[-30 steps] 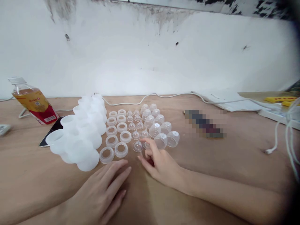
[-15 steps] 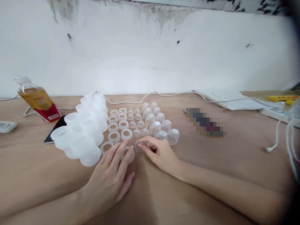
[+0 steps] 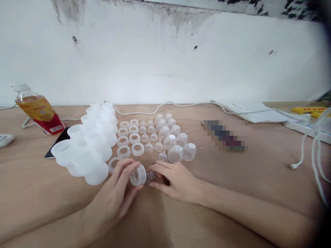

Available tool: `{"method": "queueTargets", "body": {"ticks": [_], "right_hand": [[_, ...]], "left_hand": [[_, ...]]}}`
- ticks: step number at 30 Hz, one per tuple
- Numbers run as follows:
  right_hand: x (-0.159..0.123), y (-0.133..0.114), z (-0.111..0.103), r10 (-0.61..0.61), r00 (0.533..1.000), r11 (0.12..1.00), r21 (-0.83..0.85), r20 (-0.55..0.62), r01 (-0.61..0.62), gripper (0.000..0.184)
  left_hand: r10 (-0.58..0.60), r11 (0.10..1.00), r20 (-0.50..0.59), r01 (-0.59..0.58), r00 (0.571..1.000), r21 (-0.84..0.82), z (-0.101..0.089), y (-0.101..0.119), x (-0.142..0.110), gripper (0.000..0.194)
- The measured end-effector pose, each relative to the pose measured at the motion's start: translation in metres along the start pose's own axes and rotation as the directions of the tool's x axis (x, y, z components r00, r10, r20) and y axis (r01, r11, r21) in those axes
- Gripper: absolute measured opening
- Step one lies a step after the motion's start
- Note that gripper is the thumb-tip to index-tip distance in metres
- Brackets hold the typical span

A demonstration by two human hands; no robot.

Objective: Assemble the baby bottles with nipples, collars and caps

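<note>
My left hand (image 3: pixel 119 193) is closed on a translucent screw ring (image 3: pixel 138 174), lifted on its edge just above the wooden table (image 3: pixel 232 179). My right hand (image 3: pixel 173 179) pinches a small clear silicone teat (image 3: pixel 150 176) right beside that ring, the two nearly touching. Behind my hands lie rows of parts: white bottle bodies (image 3: pixel 88 146) lying on their sides at left, several more rings (image 3: pixel 129 141), several small teats (image 3: pixel 151 139), and clear dome caps (image 3: pixel 174 139) at right.
A drink bottle with a red label (image 3: pixel 38 112) lies at far left beside a dark phone (image 3: pixel 58 142). A white cable (image 3: pixel 168 105) runs along the wall. A blurred-out patch (image 3: pixel 226 135) sits right of the caps; cords (image 3: pixel 314 144) and yellow items (image 3: pixel 307 110) lie at far right.
My left hand moved forward, picked a ring from the near row and drew it back. My right hand picked up a teat and brought it toward the ring.
</note>
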State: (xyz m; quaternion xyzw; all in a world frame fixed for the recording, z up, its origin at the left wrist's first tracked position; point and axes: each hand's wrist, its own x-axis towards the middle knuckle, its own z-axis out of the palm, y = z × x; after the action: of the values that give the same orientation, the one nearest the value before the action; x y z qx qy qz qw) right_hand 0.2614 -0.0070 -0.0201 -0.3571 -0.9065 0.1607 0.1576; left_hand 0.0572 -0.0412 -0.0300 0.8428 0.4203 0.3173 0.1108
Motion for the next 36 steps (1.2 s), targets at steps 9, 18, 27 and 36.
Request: {"method": "queueTargets", "body": {"ticks": [9, 18, 27, 36], "right_hand": [[0.002, -0.002, -0.001, 0.145, 0.969, 0.960, 0.268, -0.202, -0.088, 0.021], [0.001, 0.000, -0.001, 0.153, 0.918, 0.937, 0.349, -0.366, -0.017, 0.020], [0.002, 0.000, -0.001, 0.063, 0.915, 0.954, 0.292, -0.399, 0.062, 0.024], [0.002, -0.002, 0.005, 0.070, 0.938, 0.969, 0.245, -0.341, 0.017, 0.022]], "left_hand": [[-0.216, 0.860, 0.071, 0.225, 0.974, -0.458, -0.003, -0.004, 0.011, 0.036], [-0.236, 0.787, 0.096, 0.248, 0.967, -0.564, -0.002, -0.006, 0.014, 0.040], [-0.228, 0.653, 0.237, 0.329, 0.944, -0.682, -0.004, -0.004, 0.019, 0.035], [-0.246, 0.634, 0.246, 0.347, 0.938, -0.690, 0.003, -0.004, 0.023, 0.035]]}}
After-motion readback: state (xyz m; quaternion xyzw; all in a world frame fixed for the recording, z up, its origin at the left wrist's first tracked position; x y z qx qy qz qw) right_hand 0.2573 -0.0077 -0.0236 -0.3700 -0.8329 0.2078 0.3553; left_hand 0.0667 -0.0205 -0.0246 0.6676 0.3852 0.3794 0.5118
